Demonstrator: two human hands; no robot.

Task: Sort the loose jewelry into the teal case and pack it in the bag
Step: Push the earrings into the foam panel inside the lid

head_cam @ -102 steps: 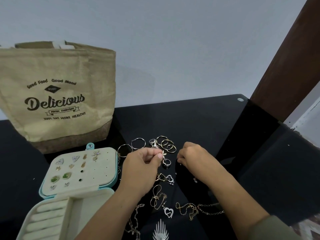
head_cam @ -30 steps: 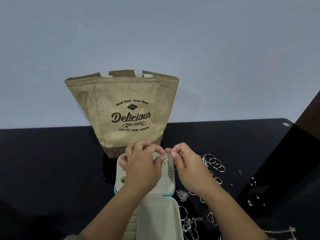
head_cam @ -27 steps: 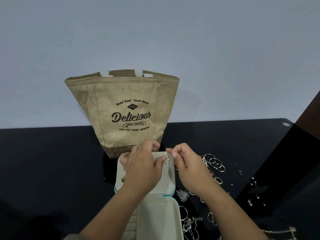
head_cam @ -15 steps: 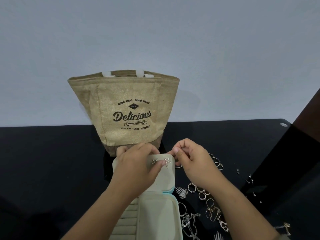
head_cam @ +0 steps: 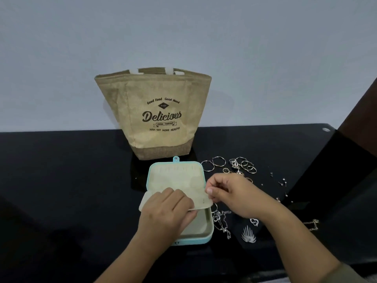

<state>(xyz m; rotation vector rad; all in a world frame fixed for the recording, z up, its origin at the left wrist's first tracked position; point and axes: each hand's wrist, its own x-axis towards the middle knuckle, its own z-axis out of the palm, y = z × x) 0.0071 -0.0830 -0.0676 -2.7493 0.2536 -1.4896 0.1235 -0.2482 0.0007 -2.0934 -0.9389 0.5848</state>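
Head view: left hand (head_cam: 167,211) holds the earring flap (head_cam: 199,198) of the teal case (head_cam: 191,241); right hand (head_cam: 234,195) pinches its corner. A slip could knock the rings (head_cam: 247,168) just past that hand.

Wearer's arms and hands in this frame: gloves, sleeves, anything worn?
Both the left hand and right hand are bare: no gloves, no rings or watch visible. Forearms are uncovered; only the right arm shows an olive sleeve, at the frame's bottom corner.

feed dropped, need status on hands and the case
Left hand holds cream flap of open teal case. Right hand pinches flap's right edge. Loose jewelry on table right of case. Bag upright behind.
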